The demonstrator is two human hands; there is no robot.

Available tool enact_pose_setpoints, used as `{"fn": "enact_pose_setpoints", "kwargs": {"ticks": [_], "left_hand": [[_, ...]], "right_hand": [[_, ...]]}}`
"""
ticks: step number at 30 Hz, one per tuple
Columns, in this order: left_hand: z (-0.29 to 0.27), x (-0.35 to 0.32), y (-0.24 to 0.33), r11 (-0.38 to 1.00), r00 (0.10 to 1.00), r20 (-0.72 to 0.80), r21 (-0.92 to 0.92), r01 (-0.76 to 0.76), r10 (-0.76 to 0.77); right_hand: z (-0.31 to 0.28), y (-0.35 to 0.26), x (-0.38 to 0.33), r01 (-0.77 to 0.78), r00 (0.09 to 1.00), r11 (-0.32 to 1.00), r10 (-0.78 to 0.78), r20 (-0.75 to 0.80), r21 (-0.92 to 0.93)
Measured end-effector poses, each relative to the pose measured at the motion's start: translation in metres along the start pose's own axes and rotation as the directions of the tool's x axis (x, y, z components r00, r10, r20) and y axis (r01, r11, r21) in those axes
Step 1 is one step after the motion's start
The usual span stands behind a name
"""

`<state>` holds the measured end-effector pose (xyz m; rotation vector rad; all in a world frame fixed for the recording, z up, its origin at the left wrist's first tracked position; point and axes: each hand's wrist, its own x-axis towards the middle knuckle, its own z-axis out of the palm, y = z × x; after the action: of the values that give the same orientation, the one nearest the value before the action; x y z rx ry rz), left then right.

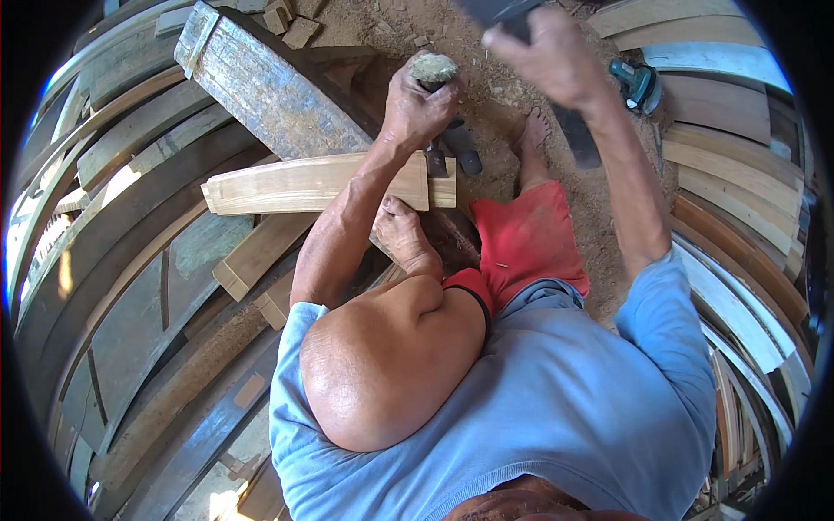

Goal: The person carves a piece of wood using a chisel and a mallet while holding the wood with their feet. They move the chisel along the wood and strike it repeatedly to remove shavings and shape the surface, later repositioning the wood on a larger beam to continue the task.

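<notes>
My left hand [423, 102] is wrapped round the upright handle of a chisel [437, 163], whose frayed, pale-green top shows above my fist. The chisel's dark metal blade points down at the right end of a pale wooden board [304, 184]. My bare left foot [405, 233] rests against the board's near edge. Raised at the far right of the chisel, my right hand [556, 59] grips a dark striking tool [499, 10]. Motion blur and the frame's top edge hide its exact kind. The two tools are apart.
A thick weathered beam [269, 82] lies beyond the board. Stacked planks [139, 217] line the left, and more boards [738, 174] the right. A green power tool [638, 85] sits at the far right. Dark sandal-like pieces [462, 146] lie on the dusty ground.
</notes>
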<state>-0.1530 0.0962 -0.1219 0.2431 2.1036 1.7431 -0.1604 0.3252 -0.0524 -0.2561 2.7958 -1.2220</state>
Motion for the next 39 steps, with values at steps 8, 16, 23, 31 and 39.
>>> {"fn": "enact_pose_setpoints", "kwargs": {"ticks": [8, 16, 23, 31, 39], "left_hand": [[0.003, -0.034, -0.020, 0.996, 0.998, 0.007, 0.071, 0.060, -0.061], [-0.010, -0.014, -0.004, 0.999, 0.994, -0.104, 0.036, -0.018, 0.021], [-0.004, -0.013, -0.005, 0.994, 0.997, -0.076, 0.110, -0.008, 0.017], [0.007, -0.024, -0.034, 0.995, 0.993, -0.053, -0.005, 0.103, -0.103], [-0.016, -0.018, 0.010, 0.956, 0.980, -0.177, -0.291, 0.040, -0.095]], "right_hand": [[0.014, 0.004, 0.001, -0.155, 0.956, 0.988, 0.157, 0.249, -0.026], [-0.013, -0.031, 0.024, -0.120, 0.993, 0.971, 0.119, 0.019, 0.207], [-0.010, -0.024, 0.025, -0.182, 0.920, 0.974, 0.218, 0.326, -0.135], [0.026, 0.012, 0.005, 0.090, 0.922, 0.959, 0.021, 0.387, -0.268], [0.011, -0.001, 0.022, -0.403, 0.906, 0.890, 0.355, 0.228, 0.213]]}}
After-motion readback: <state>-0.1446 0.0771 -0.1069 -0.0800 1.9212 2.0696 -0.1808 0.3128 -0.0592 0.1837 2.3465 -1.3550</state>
